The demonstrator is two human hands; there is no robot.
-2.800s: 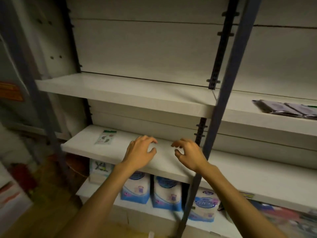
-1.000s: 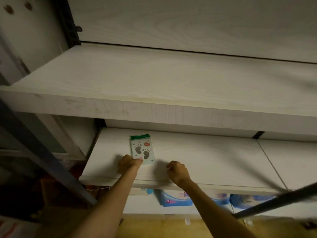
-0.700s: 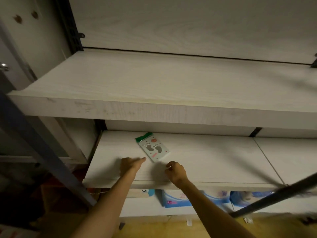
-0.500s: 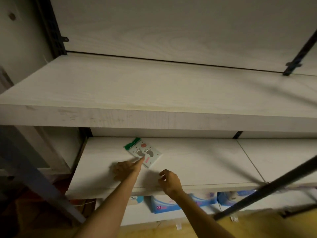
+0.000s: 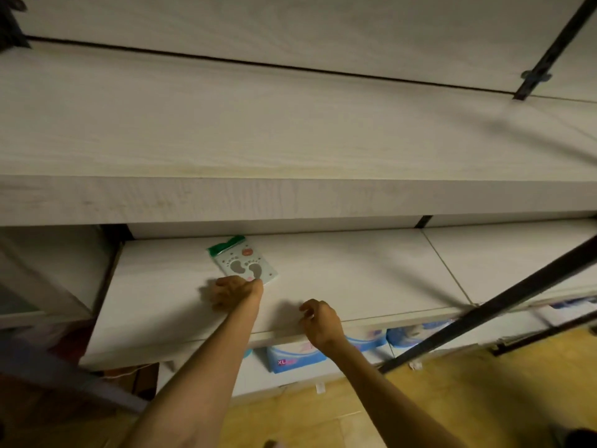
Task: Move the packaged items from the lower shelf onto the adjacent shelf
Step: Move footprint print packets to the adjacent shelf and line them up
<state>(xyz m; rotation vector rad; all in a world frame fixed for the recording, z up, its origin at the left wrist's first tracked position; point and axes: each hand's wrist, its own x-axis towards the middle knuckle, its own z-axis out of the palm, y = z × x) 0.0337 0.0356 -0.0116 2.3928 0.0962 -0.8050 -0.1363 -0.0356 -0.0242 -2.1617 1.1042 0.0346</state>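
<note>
Where the packet is lying: flat on the lower shelf [image 5: 323,270], the small foot-print packet [image 5: 244,266] with a green top strip is sitting toward the back left, its green end pointing to about 11 o'clock.
Left hand: the left hand [image 5: 231,291] is reaching in at 6 o'clock of the packet, its fingers [image 5: 256,283] touching the packet's near edge; whether they are pinching it cannot be told.
Right hand: the right hand [image 5: 321,321] is hovering over the shelf's front edge, at about 4 o'clock from the packet and apart from it, fingers loosely curled and gripping nothing.
Above: the upper shelf [image 5: 290,195] is overhanging both hands.
Below: blue-and-white packs [image 5: 292,360] are standing under the lower shelf, at 6 o'clock.
Right side: a dark metal bar [image 5: 504,300] is crossing diagonally at 3 o'clock.
</note>
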